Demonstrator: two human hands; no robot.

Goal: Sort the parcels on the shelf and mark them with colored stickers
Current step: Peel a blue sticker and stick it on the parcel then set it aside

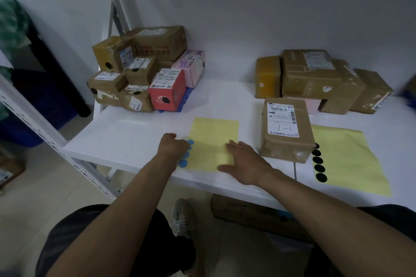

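Working at the blue stickers [185, 157] on the yellow sheet's [213, 135] left edge: my left hand [172, 146] is curling its fingers onto them, and I cannot tell if one is pinched. My right hand [244, 164] is pressing flat, fingers spread, probably pinning the sheet to the shelf [135, 137] against sliding. Labelled parcel [287, 132] is standing just beside, likely next for marking.

Brown parcel [287, 130] stands between blue stickers [183, 162] and black stickers [317, 160].
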